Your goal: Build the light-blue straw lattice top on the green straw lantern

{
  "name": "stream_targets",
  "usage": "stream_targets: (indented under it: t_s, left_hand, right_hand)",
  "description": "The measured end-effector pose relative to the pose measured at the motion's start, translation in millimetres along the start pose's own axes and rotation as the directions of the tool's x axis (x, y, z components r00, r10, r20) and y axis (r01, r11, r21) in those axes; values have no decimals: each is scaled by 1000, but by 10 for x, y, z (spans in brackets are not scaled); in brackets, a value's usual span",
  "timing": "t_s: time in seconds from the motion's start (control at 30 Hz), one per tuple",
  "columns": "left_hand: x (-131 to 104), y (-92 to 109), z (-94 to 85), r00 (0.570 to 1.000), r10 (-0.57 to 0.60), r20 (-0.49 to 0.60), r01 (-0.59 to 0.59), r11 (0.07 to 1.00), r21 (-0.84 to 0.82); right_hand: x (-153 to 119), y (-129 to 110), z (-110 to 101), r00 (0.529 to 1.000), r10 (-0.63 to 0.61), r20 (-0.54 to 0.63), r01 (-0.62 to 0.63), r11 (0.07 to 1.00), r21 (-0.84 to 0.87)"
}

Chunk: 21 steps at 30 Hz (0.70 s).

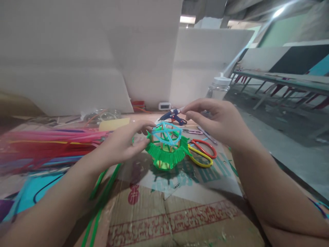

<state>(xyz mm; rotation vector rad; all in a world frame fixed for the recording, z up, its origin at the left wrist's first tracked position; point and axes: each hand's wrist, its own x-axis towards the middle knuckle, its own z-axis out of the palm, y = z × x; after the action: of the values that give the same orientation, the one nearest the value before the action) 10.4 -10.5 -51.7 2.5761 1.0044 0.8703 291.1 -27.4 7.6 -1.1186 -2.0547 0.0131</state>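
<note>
A small lantern-shaped craft frame [168, 156] stands upright on cardboard, with thin wooden sticks, a fringed green pipe-cleaner skirt and a light-blue spoked ring on top. My left hand [128, 142] holds its left edge, thumb in front and fingers behind. Beyond it rests a dark blue hot glue gun [169, 115] with a small red light showing. My right hand [217, 118] hovers at the gun's rear end, index finger and thumb slightly apart; whether a fingertip touches it I cannot tell. Scissors [202, 152] with one red and one yellow handle lie right of the craft.
Bundles of pink, red and blue pipe cleaners [59, 140] cover the left side. Green pipe cleaners [102, 202] lie by my left forearm. A pink-handled cutter [192, 131] lies behind the scissors. A clear bottle [218, 90] and small white digital clock [165, 106] stand behind.
</note>
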Motion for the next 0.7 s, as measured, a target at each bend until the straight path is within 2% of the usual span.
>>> stream_targets:
  t_s: [0.27,0.43,0.57,0.7]
  left_hand:
    - [-1,-19,8,996,-87,-8,87,996,-13]
    - [6,-47,99,994,-41,-101,37,999,-40]
    - [9,-50,141,993,-14,-114,8,999,-54]
    - [28,-33,139,991,-47,-122,39,997,-60]
  right_hand:
    - [16,8,89,994,-70,83,63,995,82]
    - [15,-3,127,992,-65,104,56,994,90]
    - [8,-13,150,986,-87,140,76,993,86]
    - [0,-14,166,983,-108,151,98,993,69]
